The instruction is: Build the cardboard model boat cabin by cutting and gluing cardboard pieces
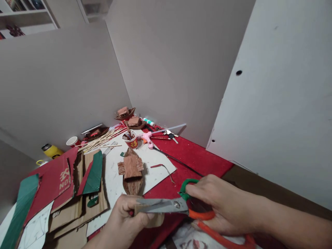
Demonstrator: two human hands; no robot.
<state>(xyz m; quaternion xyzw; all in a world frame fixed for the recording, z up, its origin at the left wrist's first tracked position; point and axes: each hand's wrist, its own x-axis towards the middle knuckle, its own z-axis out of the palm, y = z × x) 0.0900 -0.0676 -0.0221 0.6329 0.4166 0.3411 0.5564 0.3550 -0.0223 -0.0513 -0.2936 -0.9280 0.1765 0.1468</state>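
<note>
My right hand (215,204) is wrapped round the green and orange handles of a pair of scissors (167,205). The blades point left and lie across a small tan cardboard piece (155,220), pinched in my left hand (128,221). Part of the piece is hidden by the blades and my fingers. Just beyond my left hand, a brown model boat (132,169) with a roofed cabin rests on white board. A thin curved red-brown strip (163,166) lies to its right.
Torn red and green cardboard (55,185) covers the left side. Behind the boat stand a paper cup (131,139) of sticks, a pink glue gun (147,138) with a black cord, wooden sticks (106,138) and another model boat (135,121). Grey panels border the table.
</note>
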